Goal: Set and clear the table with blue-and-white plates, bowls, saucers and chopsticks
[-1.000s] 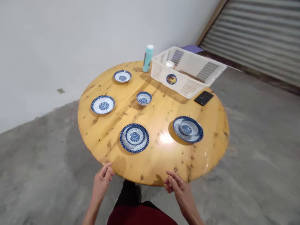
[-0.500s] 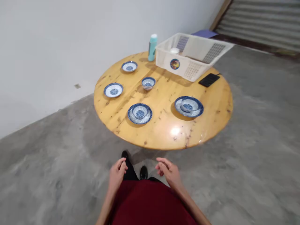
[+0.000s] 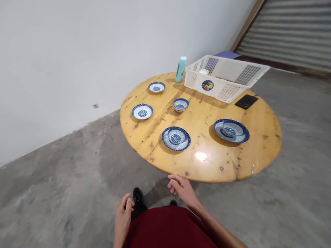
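Observation:
My left hand (image 3: 124,210) hovers over the floor in front of my body, empty, its fingers loosely bent with the thumb apart. Just off the near edge of the round wooden table (image 3: 201,120), my right hand (image 3: 181,187) is likewise empty and loosely curled. The nearest dishes to it are a blue-and-white plate (image 3: 170,145) and the bowl (image 3: 178,135) on it. Farther right, a second plate (image 3: 240,138) also carries a bowl (image 3: 231,128). A lone bowl (image 3: 180,104) stands mid-table. Two plates, one nearer (image 3: 142,112) and one farther (image 3: 156,87), lie at the left.
A white plastic basket (image 3: 219,92) stands at the table's back right, with a white dish (image 3: 204,71) inside. Beside it are a turquoise bottle (image 3: 181,70) and a black phone-like slab (image 3: 246,101). A white wall (image 3: 77,51) rises behind on the left.
The view has shifted, so the table and dishes appear lower and farther right. My right hand is now closer to the table edge, and my left hand sits lower. The dishes keep their arrangement.

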The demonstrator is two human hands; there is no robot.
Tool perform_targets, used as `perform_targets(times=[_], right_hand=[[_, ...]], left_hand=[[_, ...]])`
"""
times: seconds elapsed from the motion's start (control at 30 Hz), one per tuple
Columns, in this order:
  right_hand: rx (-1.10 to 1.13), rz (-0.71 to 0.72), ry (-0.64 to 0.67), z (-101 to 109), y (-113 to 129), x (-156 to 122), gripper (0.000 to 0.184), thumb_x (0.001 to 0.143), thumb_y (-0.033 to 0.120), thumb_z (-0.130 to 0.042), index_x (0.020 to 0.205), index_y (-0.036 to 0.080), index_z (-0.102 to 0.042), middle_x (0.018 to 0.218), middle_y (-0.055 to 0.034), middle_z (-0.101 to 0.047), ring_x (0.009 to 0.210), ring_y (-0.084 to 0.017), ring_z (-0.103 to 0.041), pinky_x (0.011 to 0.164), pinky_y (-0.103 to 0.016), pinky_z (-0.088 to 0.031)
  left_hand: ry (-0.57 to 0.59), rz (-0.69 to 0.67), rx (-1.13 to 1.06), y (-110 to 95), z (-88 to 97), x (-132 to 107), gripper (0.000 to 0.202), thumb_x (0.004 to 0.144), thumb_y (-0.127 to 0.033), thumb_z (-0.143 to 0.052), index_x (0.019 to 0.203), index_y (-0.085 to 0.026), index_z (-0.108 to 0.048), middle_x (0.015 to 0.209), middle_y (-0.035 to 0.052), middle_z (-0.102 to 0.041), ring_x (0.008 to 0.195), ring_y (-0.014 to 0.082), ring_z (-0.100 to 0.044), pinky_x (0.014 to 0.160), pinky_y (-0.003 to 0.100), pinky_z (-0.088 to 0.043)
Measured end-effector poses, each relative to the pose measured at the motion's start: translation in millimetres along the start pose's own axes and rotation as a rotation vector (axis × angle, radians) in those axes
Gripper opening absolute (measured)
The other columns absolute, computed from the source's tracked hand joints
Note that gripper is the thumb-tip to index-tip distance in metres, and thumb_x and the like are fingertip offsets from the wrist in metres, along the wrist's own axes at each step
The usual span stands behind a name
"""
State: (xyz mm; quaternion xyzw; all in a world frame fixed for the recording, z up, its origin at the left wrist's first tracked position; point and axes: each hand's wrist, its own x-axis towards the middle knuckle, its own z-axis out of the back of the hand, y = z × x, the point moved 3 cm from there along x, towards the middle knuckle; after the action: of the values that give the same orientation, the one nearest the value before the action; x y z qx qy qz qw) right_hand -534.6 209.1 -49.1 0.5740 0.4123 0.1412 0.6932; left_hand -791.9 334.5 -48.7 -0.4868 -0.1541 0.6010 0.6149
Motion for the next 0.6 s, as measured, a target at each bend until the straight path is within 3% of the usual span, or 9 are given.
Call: perform_targets(times=[0.2,0.33,0.47,0.6], right_hand=[[-0.088,0.054,0.192,-129.8,24.4,22.7,0.039,0.075,0.036,-0.048,0.102,0.014,-0.065,0.071,-0.0016,-0.068,0.052,-0.012,-0.059,0.051,-0.024,-0.045],[-0.1,0.021,0.252,-188.8,19.5,32.1,0.037,0.074,0.032,-0.046,0.101,0.014,-0.064,0.069,-0.001,-0.067,0.051,-0.012,-0.058,0.05,-0.024,-0.044],[-0.104,0.038,0.195,-208.9,21.0,47.8,0.033,0.073,0.031,-0.045,0.096,0.015,-0.063,0.068,-0.0012,-0.068,0.05,-0.012,-0.059,0.049,-0.023,-0.042],[-0.056,0.004,0.023,-200.9,33.7,72.1,0.033,0.071,0.033,-0.047,0.095,0.016,-0.062,0.068,-0.0007,-0.068,0.05,-0.012,-0.06,0.048,-0.023,-0.042]], left_hand=[[-0.075,0.017,0.006,34.9,91.4,62.1,0.081,0.07,-0.08,-0.05,0.112,-0.013,-0.069,0.074,0.0072,-0.072,0.068,0.024,-0.068,0.071,0.039,-0.056],[-0.038,-0.032,0.042,28.6,127.9,110.9,0.083,0.07,-0.082,-0.05,0.112,-0.014,-0.069,0.075,0.007,-0.072,0.067,0.0239,-0.069,0.069,0.037,-0.056],[0.061,-0.118,0.07,-6.5,134.5,161.6,0.083,0.069,-0.083,-0.05,0.11,-0.013,-0.07,0.075,0.0063,-0.07,0.065,0.0221,-0.067,0.066,0.035,-0.056],[0.21,-0.264,0.107,-53.5,111.6,208.5,0.071,0.077,-0.074,-0.051,0.109,-0.014,-0.07,0.078,0.0065,-0.071,0.066,0.0209,-0.067,0.065,0.033,-0.054]])
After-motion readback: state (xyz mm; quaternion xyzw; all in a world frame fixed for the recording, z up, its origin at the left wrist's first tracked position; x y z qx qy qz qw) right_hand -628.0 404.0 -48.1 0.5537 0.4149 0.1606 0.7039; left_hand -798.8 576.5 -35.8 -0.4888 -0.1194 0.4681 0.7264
